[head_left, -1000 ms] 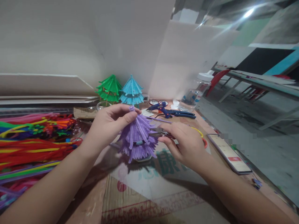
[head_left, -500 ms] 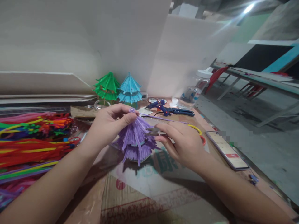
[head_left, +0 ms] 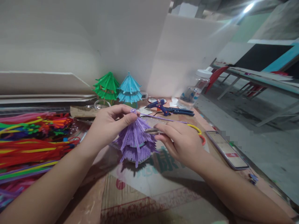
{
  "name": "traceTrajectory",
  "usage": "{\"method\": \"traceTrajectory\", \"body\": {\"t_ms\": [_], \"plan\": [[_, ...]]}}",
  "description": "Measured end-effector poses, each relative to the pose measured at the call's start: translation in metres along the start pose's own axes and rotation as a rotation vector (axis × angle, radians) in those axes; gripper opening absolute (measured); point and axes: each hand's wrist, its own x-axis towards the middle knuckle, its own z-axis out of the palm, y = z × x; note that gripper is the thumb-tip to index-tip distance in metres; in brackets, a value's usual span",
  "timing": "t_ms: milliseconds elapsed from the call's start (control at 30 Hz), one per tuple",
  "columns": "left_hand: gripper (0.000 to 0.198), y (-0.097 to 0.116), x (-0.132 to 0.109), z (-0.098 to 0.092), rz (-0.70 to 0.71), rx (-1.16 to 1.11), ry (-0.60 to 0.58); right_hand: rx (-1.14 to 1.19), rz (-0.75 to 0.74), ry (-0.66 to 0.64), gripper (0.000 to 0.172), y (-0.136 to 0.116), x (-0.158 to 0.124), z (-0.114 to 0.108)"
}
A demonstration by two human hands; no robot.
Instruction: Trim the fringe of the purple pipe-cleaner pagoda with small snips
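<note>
My left hand pinches the top of a purple two-tiered cone roof made of fuzzy pipe cleaners, a small coil showing at its tip. The roof is held tilted above the cardboard. My right hand is closed around scissors. Their grey blades touch or nearly touch the roof's right side. Yellow and orange handle parts show behind the hand; the middle of the tool is hidden. A purple pipe cleaner lies behind my hands.
Green and blue pipe-cleaner roofs stand at the back. A glue gun, dark-handled pliers and a clear bottle sit behind to the right. Pipe-cleaner bundles lie left; a phone lies right.
The purple roof has turned and tilted slightly, its lower edge shifting a little left. The scissor blades look closer together. Both hands have stayed almost in place.
</note>
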Motion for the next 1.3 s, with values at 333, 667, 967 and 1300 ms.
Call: {"method": "traceTrajectory", "body": {"t_ms": [333,667,967,1300], "plan": [[0.031,0.0067,0.0002,-0.001,0.035,0.034,-0.079,0.028,0.007,0.011,0.031,0.0012,-0.0009,0.0029],[0.015,0.0061,0.0003,-0.0054,0.11,0.066,-0.017,0.015,0.0,0.036,0.028,0.0007,-0.002,0.0027],[0.015,0.005,-0.0018,0.0013,0.119,0.04,-0.03,-0.05,-0.025,0.074,0.026,0.0005,-0.0011,0.0052],[0.014,0.0024,-0.0033,0.0023,0.135,0.044,-0.036,-0.142,-0.043,0.05,0.031,0.0009,-0.0002,0.0038]]}}
